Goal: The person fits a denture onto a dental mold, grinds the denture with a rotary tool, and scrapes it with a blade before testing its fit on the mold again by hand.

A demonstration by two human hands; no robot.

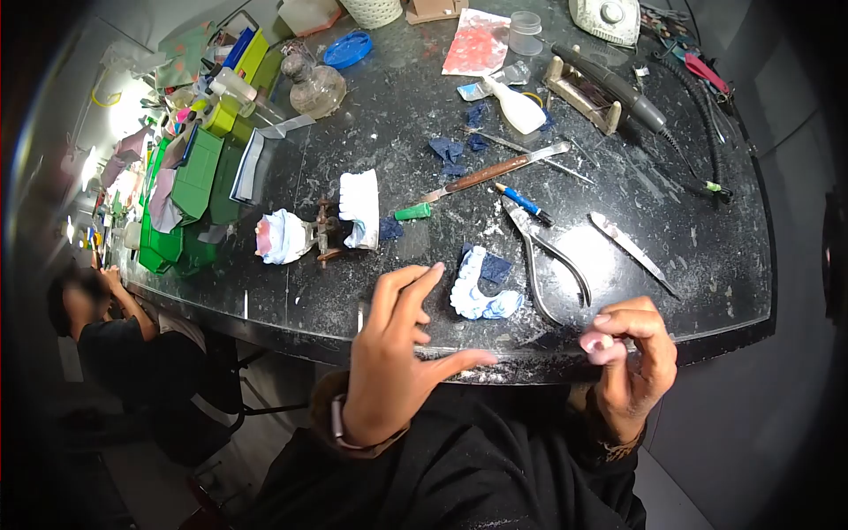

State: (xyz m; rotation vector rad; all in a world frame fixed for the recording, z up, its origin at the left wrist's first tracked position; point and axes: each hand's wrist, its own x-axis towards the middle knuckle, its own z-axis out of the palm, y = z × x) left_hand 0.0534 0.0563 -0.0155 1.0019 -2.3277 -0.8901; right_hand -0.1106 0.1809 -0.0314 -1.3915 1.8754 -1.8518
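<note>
My left hand [387, 360] hovers over the table's front edge, fingers and thumb apart, holding nothing. In my right hand [640, 367], thumb and fingertips pinch a small pink and whitish piece [597, 343], too small to name exactly. Between the hands lies a curved white and bluish dental cast [471, 287]. Just behind my right hand is a pair of metal pliers [533, 252] with its handles spread. Farther left, a hinged articulator [326, 231] lies opened out, with a white plaster model [359, 210] on one side and a pink-and-white dental model [283, 238] on the other.
Around the middle lie a wooden-handled spatula [496, 174], a blue pen [525, 204], a metal knife [632, 254] and a white squeeze bottle [517, 108]. A rotary handpiece [609, 88] rests at back right. Green bins [196, 175] and a glass burner [314, 86] stand left. Another person [119, 353] sits far left.
</note>
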